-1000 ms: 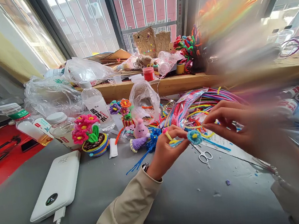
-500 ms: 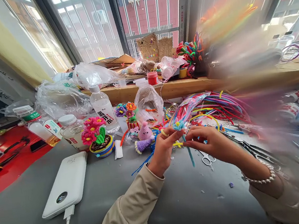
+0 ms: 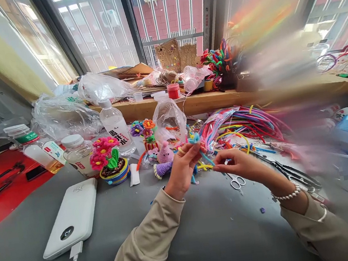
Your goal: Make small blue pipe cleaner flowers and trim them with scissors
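1. Head view: the left hand [image 3: 184, 170] has thumb and forefinger closed together just under a blue flower [image 3: 195, 138]; the right hand [image 3: 239, 164] pinches the lower part of its stem [image 3: 207, 158], the other fingers loosely curled.
2. Judging from this grip, the stem is being shaped or twisted. Pinch firmly at the flower's base so that the turn stays in the stem and the head does not spin.
3. Work in small, even turns with the right fingertips, close to the base; a hard pull could loosen the petals or bare the wire likely inside.
4. The flower sits above the left fingertips, over the table [image 3: 207, 237]. It is pale blue, fuzzy and small, partly hidden by the fingers; its centre is too small to make out. The stem, also blue, slants down to the right hand.
5. Beyond the hands lie scissors [image 3: 237, 180], just below the right hand, and bundled stems [image 3: 256, 119] farther back.
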Demonstrator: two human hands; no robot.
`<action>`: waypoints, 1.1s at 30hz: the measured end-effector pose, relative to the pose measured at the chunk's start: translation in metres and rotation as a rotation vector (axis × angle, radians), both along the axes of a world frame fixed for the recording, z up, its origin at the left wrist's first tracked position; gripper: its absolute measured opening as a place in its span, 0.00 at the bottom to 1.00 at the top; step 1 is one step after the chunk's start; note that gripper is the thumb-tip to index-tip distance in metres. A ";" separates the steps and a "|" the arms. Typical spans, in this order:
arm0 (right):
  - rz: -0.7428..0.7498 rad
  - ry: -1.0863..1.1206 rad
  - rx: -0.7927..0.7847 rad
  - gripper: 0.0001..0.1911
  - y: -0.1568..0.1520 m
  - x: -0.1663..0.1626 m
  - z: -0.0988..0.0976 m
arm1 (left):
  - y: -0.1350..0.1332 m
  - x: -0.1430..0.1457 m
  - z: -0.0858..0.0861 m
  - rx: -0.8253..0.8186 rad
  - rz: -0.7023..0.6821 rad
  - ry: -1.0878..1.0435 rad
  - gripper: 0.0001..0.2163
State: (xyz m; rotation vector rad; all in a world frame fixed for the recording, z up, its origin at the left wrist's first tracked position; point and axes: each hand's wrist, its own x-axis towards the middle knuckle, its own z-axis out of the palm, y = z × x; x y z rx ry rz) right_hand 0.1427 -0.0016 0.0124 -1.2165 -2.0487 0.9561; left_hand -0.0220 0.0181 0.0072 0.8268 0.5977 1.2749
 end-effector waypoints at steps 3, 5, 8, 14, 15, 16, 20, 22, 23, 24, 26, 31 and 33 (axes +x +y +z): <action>-0.093 -0.036 -0.004 0.15 0.002 0.019 -0.014 | 0.007 -0.009 0.004 0.049 0.103 -0.044 0.08; -0.202 -0.087 0.003 0.15 0.000 0.034 -0.023 | 0.011 -0.015 0.006 0.103 0.151 -0.077 0.08; -0.303 -0.137 0.019 0.16 -0.010 0.052 -0.032 | 0.016 -0.024 0.009 0.147 0.208 -0.073 0.07; -0.167 -0.153 0.072 0.12 -0.035 0.044 -0.036 | 0.017 -0.026 0.011 0.134 0.238 -0.020 0.08; -0.112 -0.162 0.119 0.10 -0.037 0.041 -0.037 | 0.017 -0.026 0.011 0.128 0.234 -0.014 0.08; -0.088 -0.170 0.171 0.10 -0.038 0.038 -0.038 | 0.017 -0.025 0.010 0.123 0.232 -0.009 0.08; -0.179 -0.197 0.235 0.11 -0.036 0.042 -0.041 | 0.016 -0.024 0.009 0.106 0.228 0.007 0.09; -0.255 -0.254 0.219 0.15 -0.035 0.050 -0.043 | 0.016 -0.023 0.009 0.097 0.218 0.014 0.09; -0.285 -0.283 0.225 0.18 -0.036 0.056 -0.044 | 0.016 -0.023 0.009 0.096 0.211 0.017 0.09; -0.306 -0.299 0.236 0.19 -0.036 0.062 -0.046 | 0.015 -0.023 0.009 0.097 0.205 0.022 0.08; -0.370 -0.353 0.300 0.20 -0.038 0.075 -0.050 | 0.015 -0.022 0.009 0.103 0.195 0.034 0.08; -0.695 -0.617 0.667 0.14 -0.041 0.122 -0.071 | 0.014 -0.022 0.008 0.127 0.190 0.098 0.07; -0.899 -0.754 0.698 0.15 -0.044 0.143 -0.079 | 0.014 -0.022 0.007 0.125 0.195 0.121 0.07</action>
